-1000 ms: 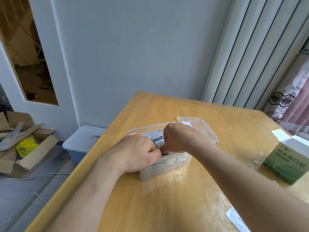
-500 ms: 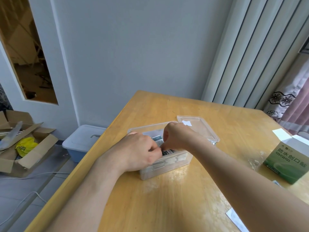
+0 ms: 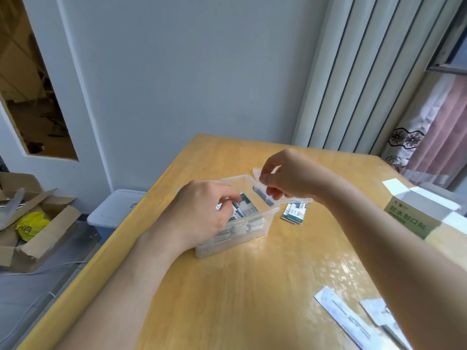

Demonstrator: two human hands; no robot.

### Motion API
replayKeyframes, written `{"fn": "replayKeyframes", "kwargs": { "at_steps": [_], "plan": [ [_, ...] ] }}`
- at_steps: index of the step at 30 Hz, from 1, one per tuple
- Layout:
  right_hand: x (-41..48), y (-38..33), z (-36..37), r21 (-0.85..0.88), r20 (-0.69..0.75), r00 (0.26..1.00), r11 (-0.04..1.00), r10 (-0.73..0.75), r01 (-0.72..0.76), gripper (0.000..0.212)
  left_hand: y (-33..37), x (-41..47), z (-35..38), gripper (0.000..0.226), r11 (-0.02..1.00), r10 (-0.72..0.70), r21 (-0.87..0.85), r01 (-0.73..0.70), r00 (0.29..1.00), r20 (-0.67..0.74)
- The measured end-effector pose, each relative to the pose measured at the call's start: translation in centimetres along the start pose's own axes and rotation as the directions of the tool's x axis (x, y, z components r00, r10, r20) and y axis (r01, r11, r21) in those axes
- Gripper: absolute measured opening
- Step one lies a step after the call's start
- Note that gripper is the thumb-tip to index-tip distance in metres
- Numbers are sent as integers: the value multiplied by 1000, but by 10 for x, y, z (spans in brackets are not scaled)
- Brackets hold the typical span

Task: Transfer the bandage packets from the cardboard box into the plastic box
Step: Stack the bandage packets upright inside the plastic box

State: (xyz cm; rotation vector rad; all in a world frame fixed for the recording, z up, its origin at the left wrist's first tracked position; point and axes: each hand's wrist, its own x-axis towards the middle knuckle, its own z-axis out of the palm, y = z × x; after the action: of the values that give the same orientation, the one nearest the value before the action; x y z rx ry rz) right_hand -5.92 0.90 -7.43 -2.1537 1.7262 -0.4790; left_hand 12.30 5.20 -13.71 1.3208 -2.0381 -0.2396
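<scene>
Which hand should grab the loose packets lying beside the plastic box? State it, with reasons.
Right, probably. The right hand hovers just above the loose packets, though it must first release the lid it pinches. The left hand is down inside the plastic box, behind its wall.

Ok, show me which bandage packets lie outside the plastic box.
The stack on the table right of the plastic box, by the lid the right hand pinches; the others sit inside, at the left hand.
</scene>
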Motion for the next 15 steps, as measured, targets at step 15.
{"fn": "replayKeyframes", "kwargs": {
  "at_steps": [15],
  "plan": [
    [-100, 179, -23, -366, 111, 927, 881, 359, -298, 55, 125, 8, 125, 44, 982, -18, 167, -84, 847, 532]
  ]
}}
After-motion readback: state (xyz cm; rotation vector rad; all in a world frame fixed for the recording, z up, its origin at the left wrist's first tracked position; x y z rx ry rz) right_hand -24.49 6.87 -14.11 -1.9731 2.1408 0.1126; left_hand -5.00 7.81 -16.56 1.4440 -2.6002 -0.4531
